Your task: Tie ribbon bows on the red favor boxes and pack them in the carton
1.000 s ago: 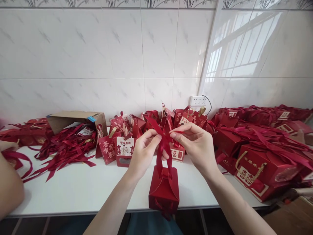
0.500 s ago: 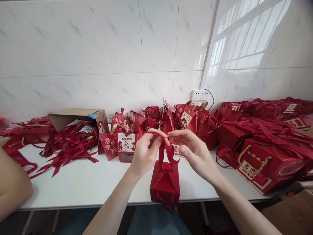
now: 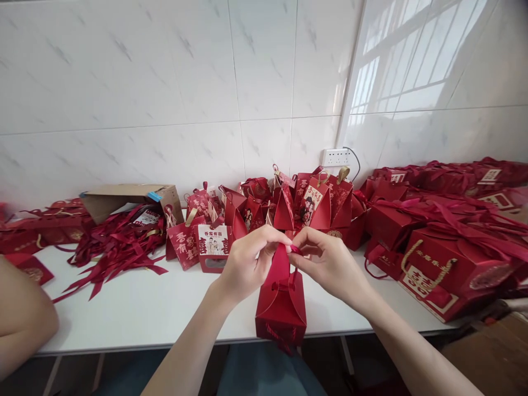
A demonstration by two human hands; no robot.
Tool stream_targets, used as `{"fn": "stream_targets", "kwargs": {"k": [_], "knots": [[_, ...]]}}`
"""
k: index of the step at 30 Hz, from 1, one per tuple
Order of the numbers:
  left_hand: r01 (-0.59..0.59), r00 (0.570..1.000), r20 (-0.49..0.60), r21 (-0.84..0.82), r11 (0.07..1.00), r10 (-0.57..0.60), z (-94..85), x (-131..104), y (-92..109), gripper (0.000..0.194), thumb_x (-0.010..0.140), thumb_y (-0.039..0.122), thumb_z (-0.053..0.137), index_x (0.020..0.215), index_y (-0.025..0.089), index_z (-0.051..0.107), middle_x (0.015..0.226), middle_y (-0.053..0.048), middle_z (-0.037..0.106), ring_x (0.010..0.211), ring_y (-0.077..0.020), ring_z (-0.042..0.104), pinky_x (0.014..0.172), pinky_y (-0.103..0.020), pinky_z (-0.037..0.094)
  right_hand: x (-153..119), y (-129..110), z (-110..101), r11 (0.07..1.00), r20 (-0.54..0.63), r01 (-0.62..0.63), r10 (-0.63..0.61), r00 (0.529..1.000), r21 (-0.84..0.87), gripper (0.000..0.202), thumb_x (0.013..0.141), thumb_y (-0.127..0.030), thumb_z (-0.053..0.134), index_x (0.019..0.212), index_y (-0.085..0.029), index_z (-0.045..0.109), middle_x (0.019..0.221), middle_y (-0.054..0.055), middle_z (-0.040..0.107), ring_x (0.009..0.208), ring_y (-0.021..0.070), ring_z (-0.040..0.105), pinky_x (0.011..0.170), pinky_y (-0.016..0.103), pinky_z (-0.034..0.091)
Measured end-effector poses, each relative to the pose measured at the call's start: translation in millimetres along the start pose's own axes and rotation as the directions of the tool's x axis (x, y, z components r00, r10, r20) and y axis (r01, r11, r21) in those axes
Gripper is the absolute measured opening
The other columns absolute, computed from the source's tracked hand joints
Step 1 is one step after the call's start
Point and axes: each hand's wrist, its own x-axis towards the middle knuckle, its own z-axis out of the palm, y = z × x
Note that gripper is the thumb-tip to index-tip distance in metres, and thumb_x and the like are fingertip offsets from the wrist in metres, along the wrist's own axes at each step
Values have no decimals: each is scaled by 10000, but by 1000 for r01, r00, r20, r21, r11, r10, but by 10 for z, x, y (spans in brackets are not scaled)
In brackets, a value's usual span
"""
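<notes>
A small red box stands at the front edge of the white table, a red ribbon rising from its folded top. My left hand pinches the ribbon above the box, thumb and forefinger together. On the other side, my right hand is closed on the same ribbon, its fingertips touching those of my left hand. The knot or loop between the fingertips is partly hidden.
Small printed boxes line the wall behind. Loose ribbons spill from a cardboard box at the left. Large red boxes are piled at the right. A person's arm rests at the left edge.
My right hand has closed on the ribbon and come in against my left hand. Both hands sit slightly lower. The ribbon loop has been drawn up narrower. The neighbouring person's arm has shifted slightly.
</notes>
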Motion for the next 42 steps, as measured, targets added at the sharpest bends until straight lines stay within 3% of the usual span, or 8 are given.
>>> {"fn": "stream_targets", "kwargs": {"k": [5, 10, 20, 23, 27, 32, 36, 42], "knots": [[-62, 998, 5, 6, 998, 62, -12, -18, -31, 156, 889, 137, 495, 874, 202, 636, 792, -49, 699, 737, -150, 650, 639, -266, 530, -48, 2, 39, 963, -23, 109, -118, 993, -245, 97, 751, -169, 542, 685, -223, 496, 605, -35, 567, 516, 100, 479, 483, 212, 386], [-132, 991, 34, -1, 991, 132, -11, -57, -86, 216, 875, 63, 493, 940, 209, 638, 838, -51, 690, 816, -163, 640, 705, -297, 535, -48, 99, 113, 958, -165, 72, -121, 979, -278, 110, 744, -171, 542, 747, -246, 461, 578, -61, 565, 432, 96, 492, 438, 208, 363], [-41, 999, -1, -87, 995, 41, 8, -72, -85, 186, 894, 116, 502, 911, 218, 656, 813, -35, 697, 807, -161, 653, 721, -296, 534, -41, 6, 3, 970, -124, 54, -25, 992, 238, 178, 817, -296, 581, 875, -219, 731, 910, 42, 722, 838, 193, 672, 693, 292, 542], [-33, 999, -44, -130, 991, 27, 36, -75, -78, 192, 885, 101, 504, 915, 216, 655, 838, -38, 706, 846, -166, 662, 767, -310, 546, 14, 2, 29, 936, -201, -19, 95, 975, 352, 153, 775, -343, 670, 793, -203, 730, 822, 35, 724, 773, 174, 673, 691, 289, 548], [35, 977, -189, -331, 943, -103, 127, -105, -98, 156, 880, 134, 534, 920, 214, 662, 914, -50, 730, 957, -193, 667, 879, -366, 540, 101, 7, 109, 905, -394, 75, 106, 913, 418, 231, 671, -256, 771, 853, -212, 635, 700, -27, 677, 661, 127, 635, 615, 253, 538], [219, 834, -258, -658, 721, -488, 259, -179, -161, 74, 831, 214, 633, 862, 228, 699, 991, -28, 706, 985, -174, 651, 877, -309, 540, 169, 37, 131, 824, -492, 153, 167, 854, 545, 384, 637, -213, 793, 943, -228, 562, 687, -66, 649, 626, 93, 606, 590, 223, 518], [269, 708, -230, -786, 557, -667, 310, -240, -198, 66, 748, 246, 703, 804, 212, 716, 934, -20, 680, 883, -141, 646, 735, -232, 556, 145, 118, 87, 753, -549, 164, 295, 782, 638, 361, 579, -191, 810, 860, -208, 583, 701, -60, 631, 621, 76, 583, 582, 203, 499], [350, 426, -269, -831, 431, -864, 244, -416, -352, 113, 601, 231, 744, 618, 163, 657, 657, 2, 647, 646, -105, 630, 662, -233, 548, -146, 305, -66, 780, -683, 236, 307, 663, 580, 359, 548, -127, 797, 824, -204, 582, 735, -36, 632, 597, 67, 532, 533, 181, 440]]}}
